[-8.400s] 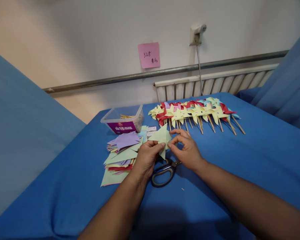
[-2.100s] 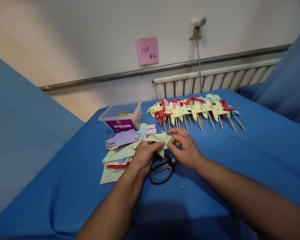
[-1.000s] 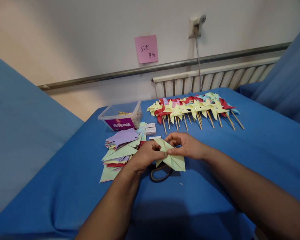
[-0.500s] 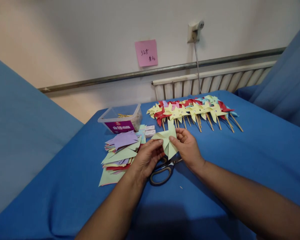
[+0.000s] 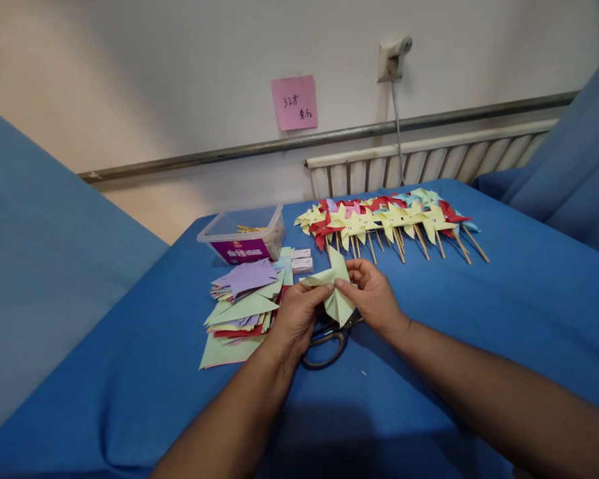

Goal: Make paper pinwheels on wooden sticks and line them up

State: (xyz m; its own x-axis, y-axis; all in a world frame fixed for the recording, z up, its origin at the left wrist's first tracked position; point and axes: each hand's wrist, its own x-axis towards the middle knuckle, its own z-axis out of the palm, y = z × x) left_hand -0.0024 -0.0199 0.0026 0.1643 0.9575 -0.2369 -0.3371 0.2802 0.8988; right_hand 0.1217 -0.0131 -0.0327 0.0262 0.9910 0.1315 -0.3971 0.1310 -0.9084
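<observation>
Between my hands is a pale green paper pinwheel (image 5: 340, 307), partly folded, with its corners drawn in to the middle. My left hand (image 5: 299, 313) pinches it from the left, thumb on the centre. From the right, my right hand (image 5: 377, 299) grips it, its thumb also at the centre, close to the left thumb. Dark-handled scissors (image 5: 325, 352) lie on the table beneath the paper, their blades partly hidden. Left of my left hand sits a stack of cut coloured paper (image 5: 242, 309), with a purple sheet on top.
Several finished pinwheels on sticks (image 5: 392, 219) lie in rows at the back right. A clear plastic box (image 5: 244, 233) with thin sticks stands back left. Small white boxes (image 5: 302, 265) sit beside it. A blue cloth (image 5: 429, 412) covers the table; a radiator (image 5: 429, 156) is behind.
My left thumb has moved right, onto the pinwheel's centre, bringing the left paper corner inward. Both thumbs are now close together. The view has shifted slightly.
</observation>
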